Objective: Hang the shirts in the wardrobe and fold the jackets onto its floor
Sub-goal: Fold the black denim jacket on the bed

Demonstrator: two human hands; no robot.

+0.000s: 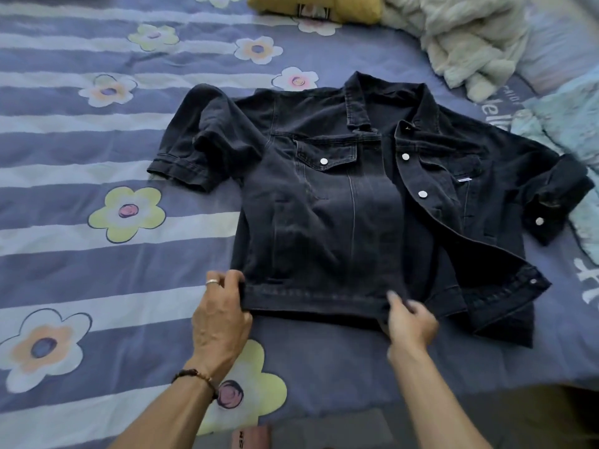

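Observation:
A dark denim jacket (327,218) with silver snap buttons lies face up on the bed, collar away from me and hem toward me. Its left front panel lies flat; the right panel is spread open to the right. Both sleeves are folded short at the sides. My left hand (220,315) pinches the hem's left corner, thumb on top. My right hand (410,322) grips the hem at the front opening, fingers curled on the cloth. No wardrobe is in view.
The bed carries a purple striped cover with flowers (97,241). A cream fluffy garment (460,43) lies at the back right, a yellow item (314,8) at the back, pale blue cloth (570,124) at the right edge. A pink thing (251,437) shows at the bottom.

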